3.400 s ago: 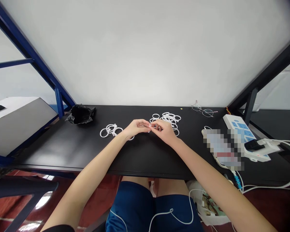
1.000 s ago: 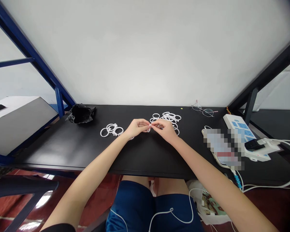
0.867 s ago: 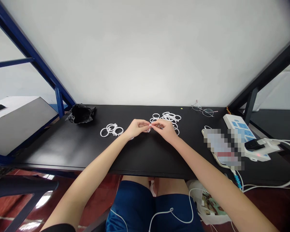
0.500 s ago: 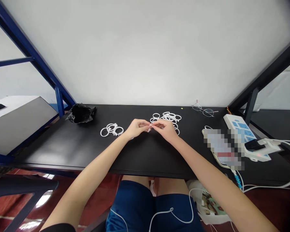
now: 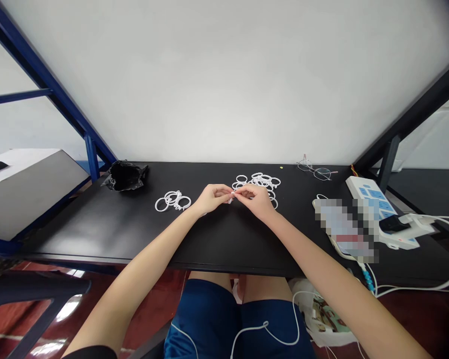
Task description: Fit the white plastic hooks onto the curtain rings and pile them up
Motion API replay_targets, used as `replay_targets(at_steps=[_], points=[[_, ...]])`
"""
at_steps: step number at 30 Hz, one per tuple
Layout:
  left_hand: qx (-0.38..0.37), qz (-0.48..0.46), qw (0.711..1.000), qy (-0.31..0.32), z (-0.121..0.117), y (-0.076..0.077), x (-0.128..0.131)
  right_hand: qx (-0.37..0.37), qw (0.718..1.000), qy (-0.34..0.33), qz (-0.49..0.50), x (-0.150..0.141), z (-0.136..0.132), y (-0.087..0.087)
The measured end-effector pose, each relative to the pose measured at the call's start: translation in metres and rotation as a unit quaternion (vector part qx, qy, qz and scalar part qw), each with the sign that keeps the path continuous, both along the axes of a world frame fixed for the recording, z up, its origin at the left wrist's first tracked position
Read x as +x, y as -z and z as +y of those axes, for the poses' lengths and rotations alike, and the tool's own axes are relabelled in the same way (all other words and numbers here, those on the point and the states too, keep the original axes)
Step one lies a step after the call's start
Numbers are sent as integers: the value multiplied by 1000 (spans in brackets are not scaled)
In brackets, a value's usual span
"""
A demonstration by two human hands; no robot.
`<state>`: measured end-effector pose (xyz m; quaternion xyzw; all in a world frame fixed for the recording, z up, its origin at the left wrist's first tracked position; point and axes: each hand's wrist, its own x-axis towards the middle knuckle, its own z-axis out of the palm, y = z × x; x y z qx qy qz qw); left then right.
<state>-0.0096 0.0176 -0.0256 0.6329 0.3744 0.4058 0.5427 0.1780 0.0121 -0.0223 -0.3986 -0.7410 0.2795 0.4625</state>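
Note:
Over the middle of the black desk, my left hand (image 5: 212, 198) and my right hand (image 5: 258, 200) meet fingertip to fingertip. Both are closed in a pinch on a small white ring (image 5: 231, 200), mostly hidden by the fingers. Just behind and beside my right hand lies a heap of white plastic rings (image 5: 262, 182), with small knobs or eyelets on some of them. To the left of my left hand rests a smaller group of similar white rings (image 5: 178, 195), overlapping one another.
A crumpled black plastic bag (image 5: 125, 177) stands open at the back left. Toward the right are eyeglasses (image 5: 322, 173), a blurred-out phone (image 5: 344, 229) and a white power strip (image 5: 372, 197) with plugs and cables. Blue metal bars (image 5: 45, 75) slope along the left side.
Almost nothing differs. My hands keep their pinch in the same spot, and the white piece between the fingertips has shifted very slightly.

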Motion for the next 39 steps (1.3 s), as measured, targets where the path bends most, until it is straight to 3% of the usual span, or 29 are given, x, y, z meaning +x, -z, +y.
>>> replay_targets(at_steps=[12, 16, 21, 25, 29, 31, 35, 39], points=[[-47, -24, 998, -39, -2, -7, -2, 0, 1000, -22, -21, -1, -1, -2], [-47, -27, 998, -26, -3, -9, -1, -3, 999, -26, -23, -1, 0, -1], [-7, -15, 998, -56, 2, -6, -5, 14, 999, 30, -3, 5, 4, -4], [89, 79, 982, -144, 9, -7, -15, 11, 990, 134, 46, 19, 13, -9], [230, 257, 922, -178, 10, -11, -25, 12, 970, 221, 101, 36, 23, -13], [239, 302, 910, -151, 10, -11, -28, 15, 964, 241, 110, 43, 27, -14], [216, 333, 913, -90, 11, -6, -31, -11, 964, 245, 104, 51, 33, -11], [207, 337, 915, -80, 14, 0, -32, -49, 970, 220, 91, 50, 35, -7]])
